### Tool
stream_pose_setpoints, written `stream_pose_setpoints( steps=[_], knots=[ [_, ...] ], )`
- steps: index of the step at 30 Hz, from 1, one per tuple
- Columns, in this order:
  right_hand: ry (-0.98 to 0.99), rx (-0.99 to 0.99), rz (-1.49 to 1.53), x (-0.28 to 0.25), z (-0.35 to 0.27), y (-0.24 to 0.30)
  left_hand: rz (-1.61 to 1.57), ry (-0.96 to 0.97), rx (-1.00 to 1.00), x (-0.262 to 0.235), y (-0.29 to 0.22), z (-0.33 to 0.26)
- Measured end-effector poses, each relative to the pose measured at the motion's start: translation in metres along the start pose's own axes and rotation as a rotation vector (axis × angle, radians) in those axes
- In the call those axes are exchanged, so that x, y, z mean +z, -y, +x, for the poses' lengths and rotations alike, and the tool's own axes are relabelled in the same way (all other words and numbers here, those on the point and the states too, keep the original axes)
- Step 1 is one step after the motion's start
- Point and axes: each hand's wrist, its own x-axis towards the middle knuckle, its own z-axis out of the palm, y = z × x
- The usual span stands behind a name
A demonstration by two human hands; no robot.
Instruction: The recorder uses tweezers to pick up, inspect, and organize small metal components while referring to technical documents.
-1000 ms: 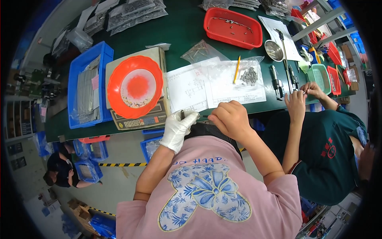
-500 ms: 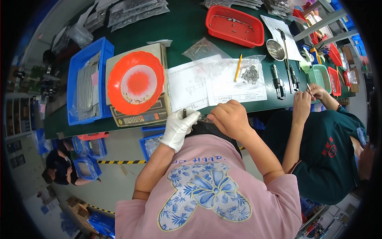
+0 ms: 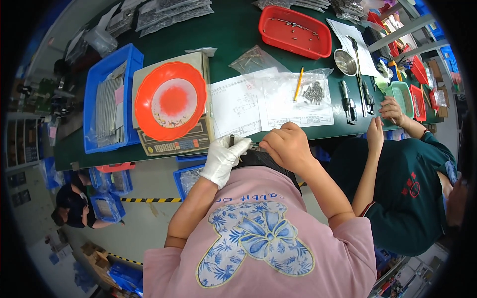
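While pinching a dark rod [image 3: 231,141] in the left grip [image 3: 223,157] by the near tabletop [image 3: 233,37] edge, could drop it through glove [image 3: 215,172] slippage. Cannot tell the hold of the right grip [image 3: 288,147].

The scale [image 3: 198,133] bears a red plate [image 3: 170,101], with a blue bin [image 3: 134,62] just left and a metal bowl [image 3: 344,60] well right.

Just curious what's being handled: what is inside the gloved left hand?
A slim dark piece sticks up from the gloved left hand. That hand covers the rest, so its full shape, and what it is, cannot be seen.
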Motion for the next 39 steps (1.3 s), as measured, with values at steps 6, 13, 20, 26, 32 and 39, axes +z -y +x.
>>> stream_pose_setpoints(
  steps=[6,13,20,26,32,39],
  knots=[
    [-0.098,0.006,0.088,-0.001,0.001,0.003,0.003,0.020,-0.016,0.000,0.000,0.002],
    [-0.116,-0.017,0.101,-0.001,0.003,0.004,-0.013,0.019,-0.025,-0.003,0.002,0.005],
    [-0.055,0.033,0.103,-0.001,0.006,0.004,-0.058,0.019,-0.020,-0.004,0.005,0.004],
    [-0.021,0.055,0.226,0.000,0.002,0.002,0.104,-0.008,0.119,0.002,-0.001,-0.003],
    [-0.017,0.041,0.133,-0.003,0.000,0.001,0.120,0.021,0.093,0.000,-0.003,-0.003],
    [-0.012,-0.036,0.146,-0.008,0.007,0.003,0.108,0.016,0.084,-0.001,0.000,-0.002]
  ],
)
